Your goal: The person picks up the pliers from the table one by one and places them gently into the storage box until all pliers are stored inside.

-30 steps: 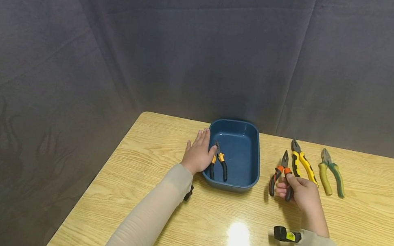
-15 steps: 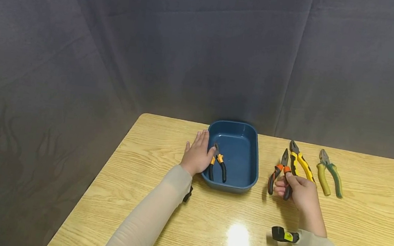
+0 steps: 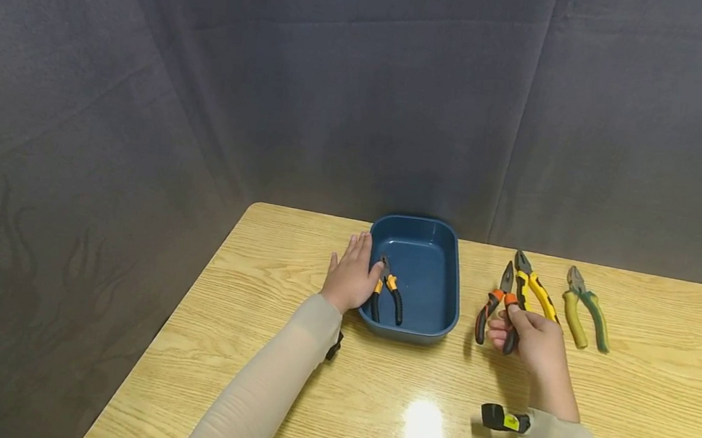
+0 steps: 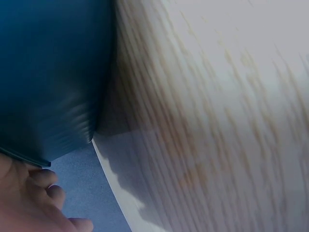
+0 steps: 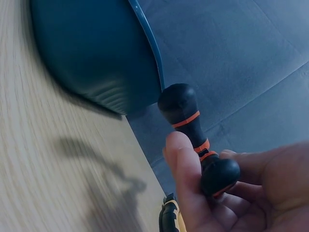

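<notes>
My left hand point(image 3: 352, 276) rests with straight fingers along the left rim of a blue rectangular tub point(image 3: 428, 287). The thumb reaches over the rim. Inside the tub, on the left, lie pliers with black and orange-yellow handles point(image 3: 398, 304). To the right of the tub, my right hand point(image 3: 536, 338) pinches one handle of long-nose pliers with black and orange handles point(image 3: 507, 286). Their nose points away from me and the handles are spread. In the right wrist view these long-nose pliers point(image 5: 181, 108) are raised, casting a shadow on the table.
Just beyond the right hand lie yellow-and-black combination pliers point(image 3: 539, 293). Farther right are pliers with yellow and green handles point(image 3: 586, 306). The wooden table point(image 3: 237, 293) ends at a grey cloth backdrop point(image 3: 365, 104). Each wrist carries a small black camera point(image 3: 500, 417).
The right hand with the long-nose pliers has shifted very slightly left. The left hand stays in place at the tub's rim. The whole head view has shifted a little.
</notes>
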A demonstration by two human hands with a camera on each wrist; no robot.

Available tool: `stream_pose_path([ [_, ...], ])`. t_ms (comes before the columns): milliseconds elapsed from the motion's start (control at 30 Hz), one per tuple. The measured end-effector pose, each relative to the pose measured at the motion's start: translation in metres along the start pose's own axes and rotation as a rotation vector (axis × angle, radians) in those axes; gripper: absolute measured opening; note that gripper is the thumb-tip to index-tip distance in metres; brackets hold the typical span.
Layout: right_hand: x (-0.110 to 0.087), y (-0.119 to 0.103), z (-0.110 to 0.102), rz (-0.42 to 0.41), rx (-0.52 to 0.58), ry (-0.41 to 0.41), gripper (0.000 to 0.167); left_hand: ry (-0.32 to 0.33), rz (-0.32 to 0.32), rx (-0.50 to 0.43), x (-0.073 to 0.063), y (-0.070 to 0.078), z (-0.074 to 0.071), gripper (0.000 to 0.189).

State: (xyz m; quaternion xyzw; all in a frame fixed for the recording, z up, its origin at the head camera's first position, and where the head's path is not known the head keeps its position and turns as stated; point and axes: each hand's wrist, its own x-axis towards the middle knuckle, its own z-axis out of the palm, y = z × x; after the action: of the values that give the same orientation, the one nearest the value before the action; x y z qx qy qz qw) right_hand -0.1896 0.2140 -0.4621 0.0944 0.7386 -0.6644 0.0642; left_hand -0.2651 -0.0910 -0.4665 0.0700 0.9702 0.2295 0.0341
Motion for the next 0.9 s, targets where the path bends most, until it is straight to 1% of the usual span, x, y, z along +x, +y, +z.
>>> stream_pose_path([
  [200, -0.001, -0.003, 0.004, -0.011, 0.014, 0.002, 0.052, -0.002, -0.003, 0.005, 0.001, -0.001, 0.000, 0.068],
  [500, -0.004, -0.004, 0.010, -0.041, 0.015, -0.002, 0.054, -0.002, -0.016, 0.012, 0.001, -0.002, 0.000, 0.068],
  [667, -0.006, -0.005, 0.014, -0.034, 0.018, 0.019, 0.051, -0.008, -0.011, -0.004, 0.001, 0.000, 0.000, 0.069],
  [900, -0.005, -0.008, 0.020, -0.043, -0.001, 0.016, 0.050, -0.016, -0.015, -0.003, 0.000, 0.002, -0.001, 0.069],
])
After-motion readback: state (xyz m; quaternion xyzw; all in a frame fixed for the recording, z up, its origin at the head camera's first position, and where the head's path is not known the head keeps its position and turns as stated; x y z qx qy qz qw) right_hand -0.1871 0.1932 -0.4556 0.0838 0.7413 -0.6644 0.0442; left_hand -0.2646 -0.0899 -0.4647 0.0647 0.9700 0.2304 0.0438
